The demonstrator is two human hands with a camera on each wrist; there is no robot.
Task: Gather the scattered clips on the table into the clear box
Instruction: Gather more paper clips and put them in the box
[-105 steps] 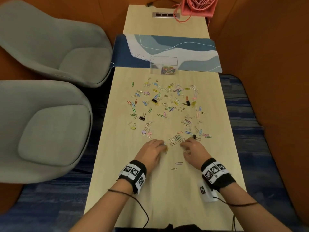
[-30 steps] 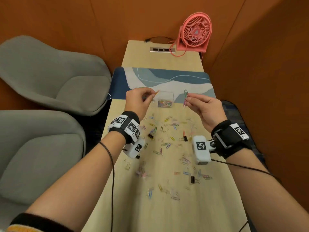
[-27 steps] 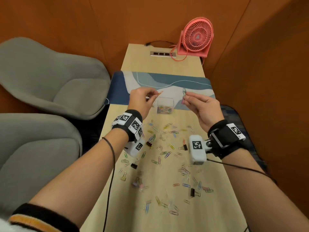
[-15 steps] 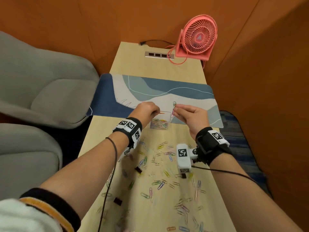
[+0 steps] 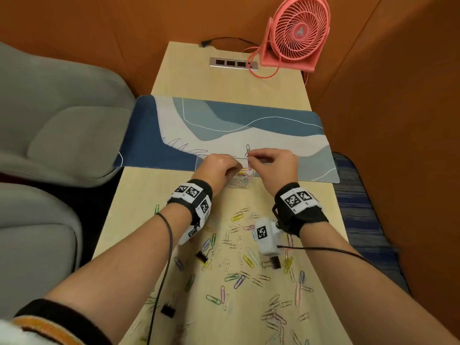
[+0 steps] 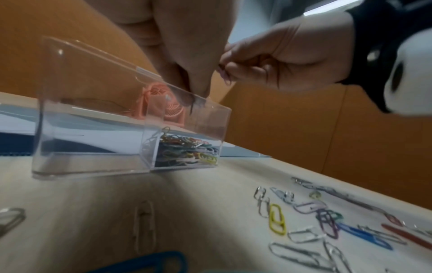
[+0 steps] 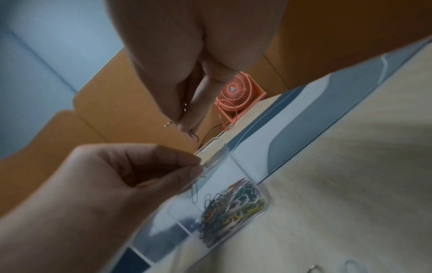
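The clear box (image 5: 209, 162) stands at the near edge of the desk mat. Its right compartment holds a pile of coloured paper clips (image 6: 187, 149), and the left compartment looks empty. My left hand (image 5: 224, 165) is over the box, its fingertips (image 6: 198, 90) at the open top pinching a silver clip (image 7: 195, 193) that hangs inside. Just to the right, my right hand (image 5: 251, 158) pinches a few paper clips (image 5: 248, 151) above the rim. Several loose paper clips (image 5: 239, 245) and black binder clips (image 5: 202, 256) lie scattered on the table near me.
A blue and white desk mat (image 5: 224, 120) crosses the wooden table (image 5: 231, 78). A pink fan (image 5: 296, 33) and a socket strip (image 5: 234, 63) sit at the far end. Two grey chairs (image 5: 62, 120) stand on the left, and orange walls enclose the table.
Both hands picked clips from the near pile and carried them up to the box. Over the last half second they lowered, and the left fingertips now reach the box's open top.
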